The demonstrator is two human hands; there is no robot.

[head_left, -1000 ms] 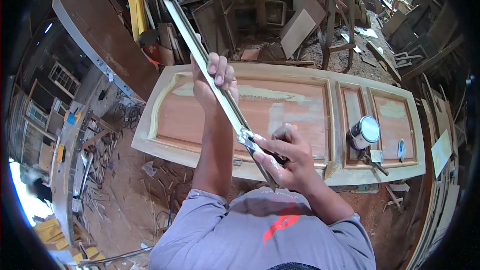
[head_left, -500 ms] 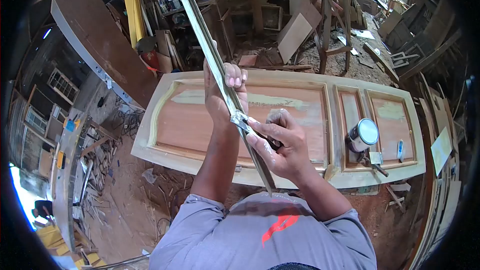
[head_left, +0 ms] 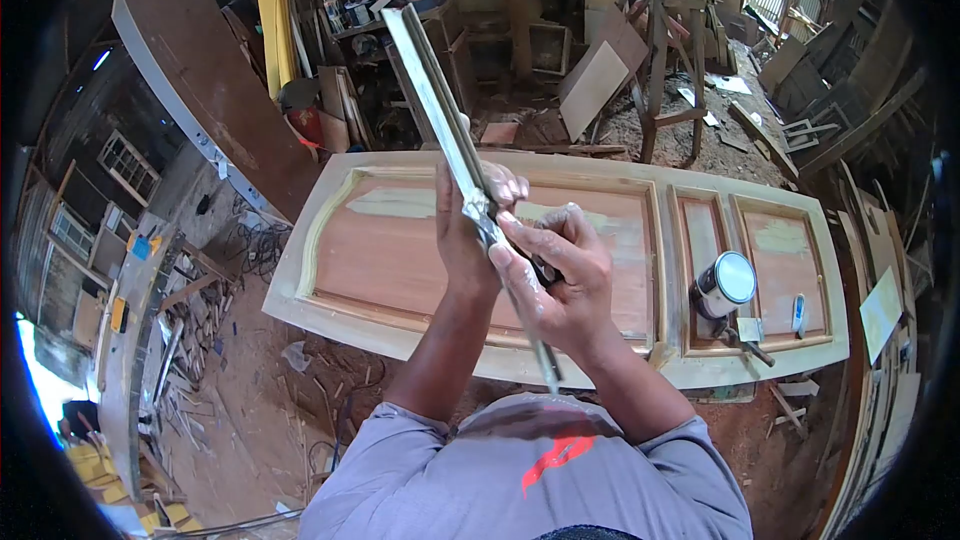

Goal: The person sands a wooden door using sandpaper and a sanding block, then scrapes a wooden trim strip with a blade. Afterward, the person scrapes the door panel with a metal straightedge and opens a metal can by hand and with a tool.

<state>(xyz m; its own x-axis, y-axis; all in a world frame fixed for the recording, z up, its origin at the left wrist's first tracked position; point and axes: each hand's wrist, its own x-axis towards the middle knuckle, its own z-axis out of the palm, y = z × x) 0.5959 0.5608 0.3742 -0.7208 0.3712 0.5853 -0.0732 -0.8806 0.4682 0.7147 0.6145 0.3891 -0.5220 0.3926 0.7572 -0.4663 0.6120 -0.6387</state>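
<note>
A long wooden moulding strip [head_left: 430,80], coated with pale filler along its face, slants across the view in front of my chest. My left hand [head_left: 468,245] is wrapped round the strip near its middle, gripping it from beneath. My right hand [head_left: 570,265] pinches a small putty knife [head_left: 487,230], mostly hidden by the fingers, with its blade against the strip. A lump of whitish filler gathers at the blade. Filler smears the fingers of my right hand. Below both hands lies a panelled wooden door [head_left: 390,255] with filler patches on it.
On the door's right part stand an open-topped-looking can [head_left: 712,295], a hammer-like tool [head_left: 750,348], a small scraper plate [head_left: 749,329] and a light-blue-and-white tool [head_left: 798,314]. A large brown board [head_left: 205,90] leans at the left. Wood scraps litter the floor; a wooden stand [head_left: 655,70] is behind.
The strip has swung slightly right and steeper, and its upper end is lower. My left hand has moved right and down, nearer to my right hand, which still holds the knife against the strip.
</note>
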